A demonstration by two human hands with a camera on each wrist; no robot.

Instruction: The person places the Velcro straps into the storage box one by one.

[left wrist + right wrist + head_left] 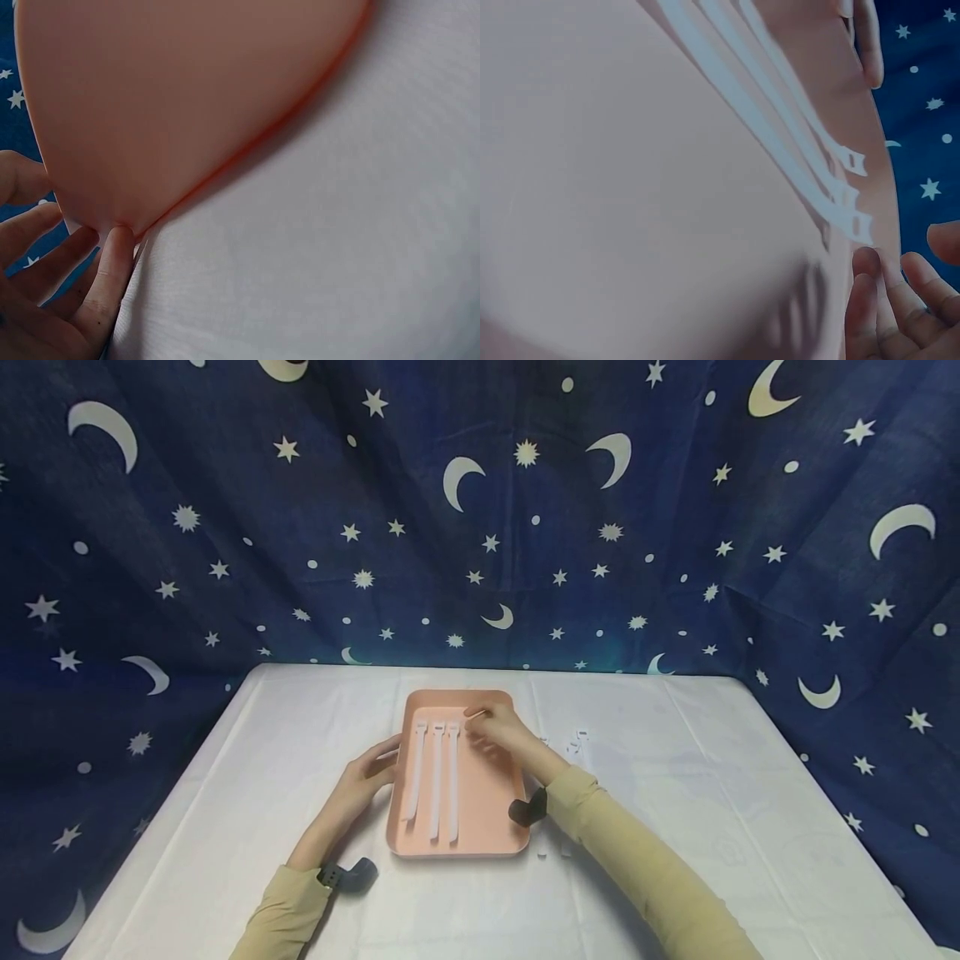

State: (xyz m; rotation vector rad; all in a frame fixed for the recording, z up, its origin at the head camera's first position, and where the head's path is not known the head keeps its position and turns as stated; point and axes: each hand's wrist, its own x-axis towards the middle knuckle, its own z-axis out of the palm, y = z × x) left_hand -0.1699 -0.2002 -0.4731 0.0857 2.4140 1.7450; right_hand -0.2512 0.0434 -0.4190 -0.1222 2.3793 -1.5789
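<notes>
Inside a shallow pink tray (487,818) lie three long white cable straps (437,781) side by side, their slotted heads toward the far end. The left one slants slightly. My left hand (360,781) is at the tray's left side; in the left wrist view its fingertips (116,244) touch the outer wall. Over the far right part of the tray hovers my right hand (501,727), its fingers loosely bent just beside the rightmost strap's head (860,226). Nothing shows between those fingers.
More white straps (582,737) lie on the white-covered table (697,793) right of the tray, partly hidden by my right forearm. Their ends (542,856) show below the sleeve. A dark blue cloth (480,527) with moons and stars hangs behind the table.
</notes>
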